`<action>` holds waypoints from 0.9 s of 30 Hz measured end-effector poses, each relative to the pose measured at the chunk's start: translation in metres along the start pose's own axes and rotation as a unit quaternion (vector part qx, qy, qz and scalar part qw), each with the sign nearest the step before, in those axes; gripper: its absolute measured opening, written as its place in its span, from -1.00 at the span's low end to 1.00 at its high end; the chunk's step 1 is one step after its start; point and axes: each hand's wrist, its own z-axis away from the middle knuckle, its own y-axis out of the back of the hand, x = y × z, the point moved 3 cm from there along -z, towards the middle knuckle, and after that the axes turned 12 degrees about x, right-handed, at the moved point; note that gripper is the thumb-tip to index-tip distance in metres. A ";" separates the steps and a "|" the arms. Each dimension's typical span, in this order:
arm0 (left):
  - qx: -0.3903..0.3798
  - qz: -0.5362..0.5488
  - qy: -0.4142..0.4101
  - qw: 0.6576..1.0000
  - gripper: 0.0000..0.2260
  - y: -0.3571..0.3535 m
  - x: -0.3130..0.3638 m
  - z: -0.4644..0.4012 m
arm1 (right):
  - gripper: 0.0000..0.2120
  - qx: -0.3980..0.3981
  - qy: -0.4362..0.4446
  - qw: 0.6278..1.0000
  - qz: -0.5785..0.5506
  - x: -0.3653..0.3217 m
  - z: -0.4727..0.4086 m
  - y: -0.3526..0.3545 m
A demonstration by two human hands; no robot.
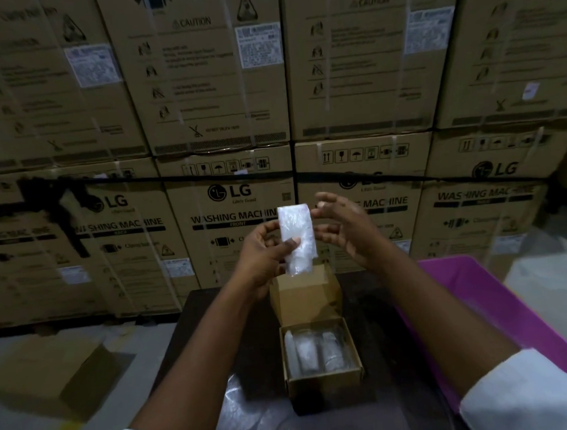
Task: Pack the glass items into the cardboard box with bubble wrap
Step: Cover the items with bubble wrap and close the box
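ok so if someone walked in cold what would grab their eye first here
Probably the white bubble-wrapped item, held upright at centre frame by the left hand, with the right hand open just beside it. Below it on the dark table sits a small open cardboard box already holding a few wrapped pieces. Behind everything rises a wall of stacked washing machine cartons, and a pink bin glows at the right.

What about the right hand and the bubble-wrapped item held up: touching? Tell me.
Apart. The head view shows the right hand open beside the upright bubble-wrapped item, background showing between them.
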 end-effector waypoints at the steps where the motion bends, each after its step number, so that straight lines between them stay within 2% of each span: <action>1: 0.013 0.003 -0.009 1.000 -0.59 0.001 -0.002 0.000 | -0.68 -0.011 -0.029 1.000 -0.002 0.004 0.004 0.001; 3: 0.033 -0.002 -0.031 0.999 -0.57 0.002 -0.005 0.000 | -0.60 -0.050 -0.062 0.995 0.055 0.014 0.014 0.000; 5: 0.051 -0.012 -0.057 0.997 -0.57 0.002 -0.010 -0.001 | -0.62 -0.075 -0.077 0.990 0.085 0.025 0.022 -0.004; 9: 0.081 -0.012 -0.060 0.995 -0.58 0.003 -0.024 -0.006 | -0.72 -0.032 -0.066 0.994 0.078 0.039 0.025 -0.008; 12: 0.131 -0.077 -0.097 0.984 -0.54 0.008 -0.036 -0.007 | -0.81 0.023 -0.013 0.988 0.151 0.053 0.023 -0.005; 14: 0.177 -0.132 -0.153 0.963 -0.62 0.011 -0.043 -0.007 | -0.82 0.084 0.050 0.961 0.260 0.065 0.023 -0.002; 15: 0.176 -0.141 -0.162 0.961 -0.69 0.010 -0.048 -0.007 | -0.81 0.107 0.094 0.938 0.315 0.071 0.025 -0.002; 17: 0.140 -0.139 -0.136 0.971 -0.78 0.003 -0.062 -0.008 | -0.85 0.124 0.176 0.892 0.397 0.080 0.031 -0.003; 19: 0.130 -0.156 -0.116 0.972 -0.74 -0.002 -0.074 -0.012 | -0.91 0.114 0.230 0.858 0.445 0.091 0.037 -0.005; 21: 0.143 -0.171 -0.116 0.968 -0.72 -0.002 -0.082 -0.020 | -0.90 0.099 0.256 0.841 0.466 0.104 0.043 -0.005; 24: 0.139 -0.209 -0.113 0.961 -0.70 -0.004 -0.093 -0.036 | -0.76 0.080 0.244 0.828 0.499 0.128 0.052 -0.003; 27: 0.118 -0.297 -0.122 0.940 -0.73 -0.009 -0.106 -0.046 | -0.72 0.094 0.227 0.837 0.489 0.149 0.059 0.005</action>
